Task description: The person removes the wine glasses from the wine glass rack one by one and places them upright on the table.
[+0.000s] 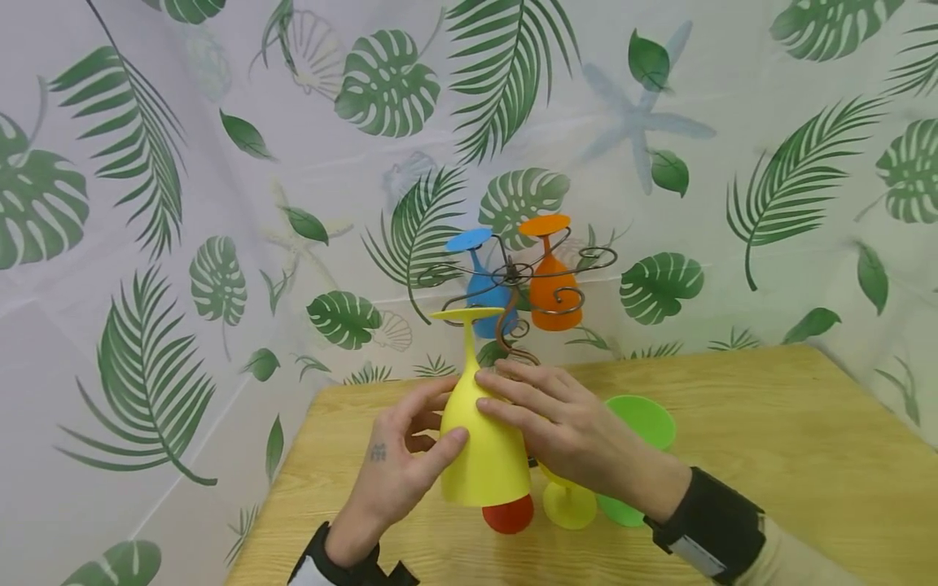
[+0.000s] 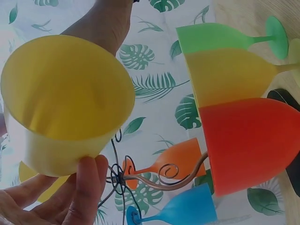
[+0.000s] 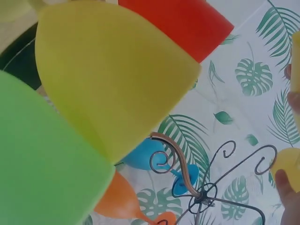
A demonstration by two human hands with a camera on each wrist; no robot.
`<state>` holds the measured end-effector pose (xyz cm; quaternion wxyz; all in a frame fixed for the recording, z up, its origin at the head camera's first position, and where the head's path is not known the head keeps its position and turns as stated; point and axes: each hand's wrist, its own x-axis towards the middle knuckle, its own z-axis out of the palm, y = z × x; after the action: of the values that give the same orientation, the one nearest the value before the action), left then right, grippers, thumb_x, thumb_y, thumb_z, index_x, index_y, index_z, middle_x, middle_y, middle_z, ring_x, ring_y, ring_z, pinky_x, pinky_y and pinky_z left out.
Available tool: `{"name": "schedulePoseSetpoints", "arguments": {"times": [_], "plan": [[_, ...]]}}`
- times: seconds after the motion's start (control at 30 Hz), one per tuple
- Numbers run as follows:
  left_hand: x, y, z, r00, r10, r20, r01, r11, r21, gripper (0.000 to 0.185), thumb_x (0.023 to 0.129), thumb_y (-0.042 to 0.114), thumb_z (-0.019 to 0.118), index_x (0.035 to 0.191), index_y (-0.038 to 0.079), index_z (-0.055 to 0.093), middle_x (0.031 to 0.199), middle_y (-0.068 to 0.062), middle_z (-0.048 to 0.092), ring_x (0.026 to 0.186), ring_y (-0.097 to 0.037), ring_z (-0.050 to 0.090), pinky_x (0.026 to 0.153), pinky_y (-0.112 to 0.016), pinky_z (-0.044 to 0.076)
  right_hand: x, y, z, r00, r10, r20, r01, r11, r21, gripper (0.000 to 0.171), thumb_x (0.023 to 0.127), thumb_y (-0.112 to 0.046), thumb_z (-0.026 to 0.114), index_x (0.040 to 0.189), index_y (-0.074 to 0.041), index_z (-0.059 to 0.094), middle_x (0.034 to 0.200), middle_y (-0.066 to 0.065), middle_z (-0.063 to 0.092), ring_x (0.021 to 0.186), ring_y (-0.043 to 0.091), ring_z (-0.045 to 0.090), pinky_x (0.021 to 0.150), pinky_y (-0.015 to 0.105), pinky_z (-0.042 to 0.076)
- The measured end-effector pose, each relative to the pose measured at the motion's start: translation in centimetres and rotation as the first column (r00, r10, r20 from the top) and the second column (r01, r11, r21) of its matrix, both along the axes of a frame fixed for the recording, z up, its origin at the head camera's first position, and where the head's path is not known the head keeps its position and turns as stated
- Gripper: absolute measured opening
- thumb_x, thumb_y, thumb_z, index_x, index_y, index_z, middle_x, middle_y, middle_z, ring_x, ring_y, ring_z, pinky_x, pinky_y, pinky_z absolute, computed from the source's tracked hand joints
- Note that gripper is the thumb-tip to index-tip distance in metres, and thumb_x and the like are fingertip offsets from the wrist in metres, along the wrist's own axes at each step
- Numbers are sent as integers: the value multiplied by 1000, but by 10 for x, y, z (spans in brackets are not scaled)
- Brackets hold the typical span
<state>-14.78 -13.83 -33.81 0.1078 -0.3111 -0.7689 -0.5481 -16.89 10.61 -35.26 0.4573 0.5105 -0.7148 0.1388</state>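
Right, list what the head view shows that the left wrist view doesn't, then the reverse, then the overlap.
Only the head view: the foot of the red cup and the pale sleeve at lower right.

Only the left wrist view: the inside of the held yellow cup and the red cup's bowl.

Both: parts of the left hand and right hand, metal rack, blue cup, orange cup, green cup, standing yellow cup, table.

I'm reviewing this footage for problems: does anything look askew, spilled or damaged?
Nothing stands out. The blue goblet and orange goblet hang base-up on the metal rack; the held yellow goblet, between the left hand and right hand, is base-up too, which looks consistent. No spill or crack shows.
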Motion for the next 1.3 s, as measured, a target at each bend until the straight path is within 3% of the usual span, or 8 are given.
{"name": "schedulePoseSetpoints", "arguments": {"times": [0.17,0.57,0.63,0.73,0.9,1.07,1.3], "plan": [[4,-2,3,1000,-15,-15,15,1000,-11,45,96,19,66,140,8,61,114,-18,73,89,-18,75,66,-32,63,2,2,5,1000,16,-24,-15,999,43,49,97,-18,72,142,-7,58,147,13,58,133,31,58,122,39,34],[17,-8,16,990,-114,82,115,993,-6,38,102,16,57,138,2,60,115,-20,73,94,-17,75,70,-34,63,9,-3,12,990,130,50,-133,989,60,76,73,-24,94,138,-9,59,149,15,55,138,34,52,120,44,36],[20,-9,17,988,-118,100,120,993,-13,37,104,17,55,138,3,60,113,-19,74,89,-16,75,68,-35,63,11,-3,11,989,138,54,-141,989,52,75,75,-27,93,138,-8,58,148,16,55,139,35,51,122,44,34],[23,-9,17,989,-109,103,114,993,-39,36,107,19,50,138,3,61,106,-17,75,78,-13,72,64,-35,63,14,-4,10,984,166,63,-168,985,26,64,86,-34,84,137,-6,57,146,18,56,139,34,51,124,42,30],[24,-9,16,992,-115,51,118,990,-75,37,111,19,39,132,2,64,93,-13,74,66,-11,69,63,-33,62,18,-7,8,974,222,43,-220,974,-54,59,94,-42,72,133,1,58,143,21,58,130,33,57,122,37,34],[23,-7,16,990,-141,27,143,986,-80,45,113,20,27,134,-1,61,94,-12,74,72,-11,69,70,-31,61,27,-9,6,969,246,35,-241,963,-119,64,94,-43,72,131,7,57,138,21,61,116,32,63,114,31,43],[23,-4,17,984,-175,-21,173,982,-72,48,114,18,21,129,1,63,99,-11,73,80,-12,66,74,-29,59,39,-10,6,959,268,90,-250,953,-171,67,93,-41,73,132,10,55,131,24,62,114,33,63,114,28,43]]}}
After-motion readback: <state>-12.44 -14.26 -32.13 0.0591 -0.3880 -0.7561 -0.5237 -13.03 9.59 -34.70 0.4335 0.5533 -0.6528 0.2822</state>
